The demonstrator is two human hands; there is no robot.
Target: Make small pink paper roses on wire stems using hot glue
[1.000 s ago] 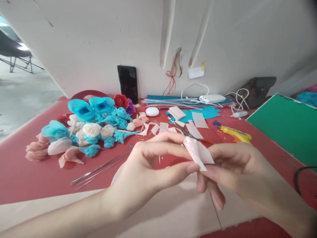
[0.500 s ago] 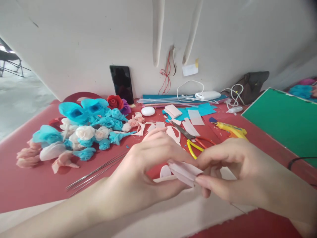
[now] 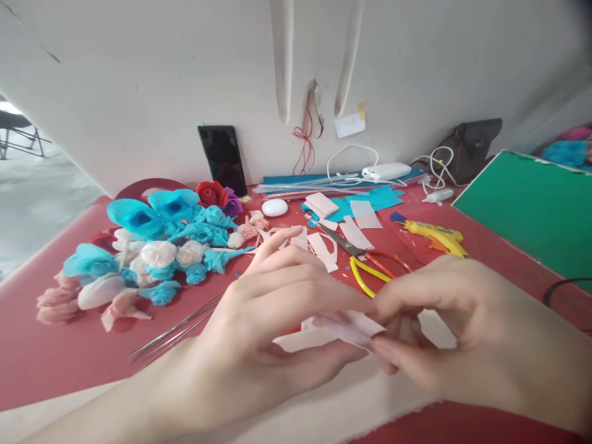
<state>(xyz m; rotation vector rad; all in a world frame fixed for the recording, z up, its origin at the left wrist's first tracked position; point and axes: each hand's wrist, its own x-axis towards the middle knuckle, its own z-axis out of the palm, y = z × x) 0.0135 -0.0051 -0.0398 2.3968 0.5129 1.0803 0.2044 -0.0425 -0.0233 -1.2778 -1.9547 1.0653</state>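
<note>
Between my two hands is a small pale pink piece of crepe paper (image 3: pixel 354 330), creased along its length. My left hand (image 3: pixel 282 314) has it between thumb and forefinger, the other fingers partly raised. The thumb and fingertips of my right hand (image 3: pixel 435 327) pinch its right end. My fingers hide part of the piece. Below both hands lies a wide cream paper sheet (image 3: pixel 370 401). Just beyond the right hand are scissors (image 3: pixel 358 251) with one yellow and one red handle, among pale paper scraps (image 3: pixel 324 250).
Blue, white and pink paper flowers (image 3: pixel 157 253) cover the left side, with metal wires (image 3: pixel 176 333) in front. A phone (image 3: pixel 224 160) leans on the wall. At the right are a yellow glue gun (image 3: pixel 432 235) and a green board (image 3: pixel 531 216). A white oval case (image 3: pixel 274 208) sits behind.
My left fingers have closed further over the paper piece, covering more of it, and one finger has lifted. Both hands stay on the piece. The view has shifted slightly.
</note>
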